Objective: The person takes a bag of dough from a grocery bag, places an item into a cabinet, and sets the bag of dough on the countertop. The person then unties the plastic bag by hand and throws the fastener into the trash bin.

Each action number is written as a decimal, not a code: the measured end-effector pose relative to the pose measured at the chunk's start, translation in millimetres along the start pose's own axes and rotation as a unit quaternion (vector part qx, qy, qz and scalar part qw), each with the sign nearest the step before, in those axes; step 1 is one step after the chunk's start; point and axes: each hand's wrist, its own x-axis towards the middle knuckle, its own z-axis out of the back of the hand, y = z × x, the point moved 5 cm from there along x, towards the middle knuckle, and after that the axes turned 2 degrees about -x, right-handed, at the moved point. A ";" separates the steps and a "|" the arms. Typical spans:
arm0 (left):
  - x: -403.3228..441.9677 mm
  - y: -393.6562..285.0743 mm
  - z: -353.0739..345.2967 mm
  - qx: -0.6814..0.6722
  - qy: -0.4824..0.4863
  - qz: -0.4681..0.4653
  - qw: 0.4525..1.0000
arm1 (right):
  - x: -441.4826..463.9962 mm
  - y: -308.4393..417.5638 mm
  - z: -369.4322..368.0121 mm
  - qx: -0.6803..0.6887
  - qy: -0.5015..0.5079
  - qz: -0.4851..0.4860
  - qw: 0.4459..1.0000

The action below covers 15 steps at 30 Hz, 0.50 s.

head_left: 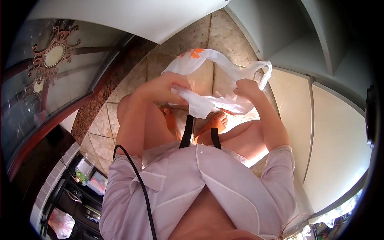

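Note:
A thin white plastic bag (230, 66) with an orange print is stretched between my two hands above the tiled floor. My left hand (166, 87) is closed on the bag's left edge, and a loose flap hangs below the fingers. On the other side, my right hand (247, 89) makes a fist around the bag's edge beside one of its handles. The mouth of the bag is spread wide, and floor tiles show through it. Whether anything lies in its folds I cannot tell.
Pale cabinet doors (290, 94) stand on the right. To the left is a dark glass door (44, 92) with a scrolled ornament. A black shelf unit (72, 204) at lower left holds packets. Orange sandals (210, 128) are on the feet below the bag. A black cable (142, 188) crosses the shirt.

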 end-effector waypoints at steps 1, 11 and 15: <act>-1.2 -6.4 3.5 0.100 -0.041 -0.050 0.993 | 2.2 -2.0 1.6 0.001 -0.004 -0.001 1.000; -5.7 -25.4 21.5 -0.060 -0.158 -0.203 0.964 | 40.5 68.2 7.0 0.173 -0.150 0.120 0.966; -2.0 -27.0 25.1 -0.033 -0.142 -0.204 0.968 | 94.7 77.3 -1.9 0.335 -0.298 0.199 0.871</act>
